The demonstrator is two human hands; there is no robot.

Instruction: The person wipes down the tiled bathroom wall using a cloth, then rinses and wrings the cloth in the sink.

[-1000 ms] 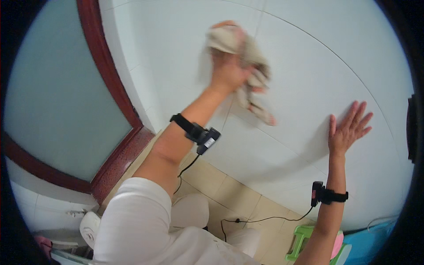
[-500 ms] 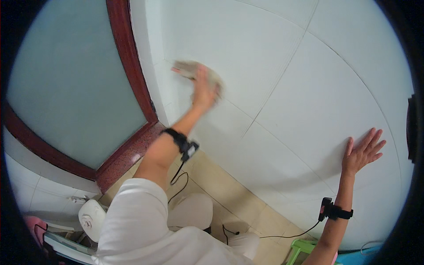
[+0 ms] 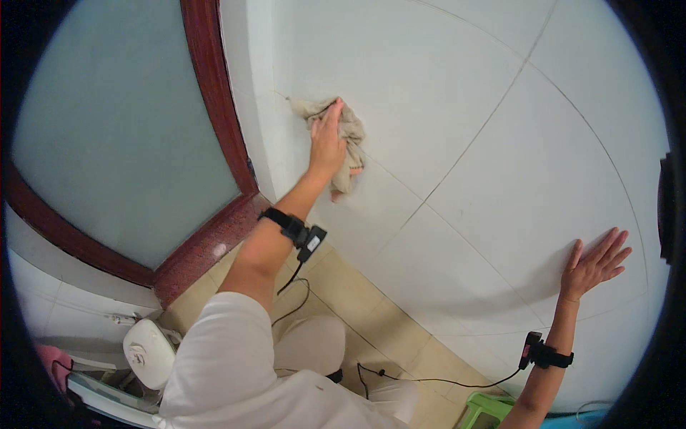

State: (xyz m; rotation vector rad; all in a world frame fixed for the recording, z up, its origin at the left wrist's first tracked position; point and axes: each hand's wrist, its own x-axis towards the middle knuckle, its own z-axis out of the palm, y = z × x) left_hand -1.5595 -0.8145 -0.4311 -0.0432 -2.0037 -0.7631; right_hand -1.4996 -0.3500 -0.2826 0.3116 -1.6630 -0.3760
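Observation:
My left hand presses a crumpled beige cleaning cloth against the white tiled wall, near the corner beside the door frame. Parts of the cloth stick out above the fingers and hang below the palm, with a dark-stitched, pinkish patch at the lower end. Away to the right, my right hand lies flat on the same wall, fingers spread, holding nothing. Each forearm wears a black strap with a small box, the left one and the right one, and cables trail from both.
A dark red door frame with frosted glass stands on the left, above a reddish stone sill. A white lidded fixture is at lower left. A green plastic stool stands at lower right on beige floor tiles.
The cloth has turned and bunched under my left hand, its lower end now hanging beside the wrist. My right hand stays on the wall; the view has shifted slightly.

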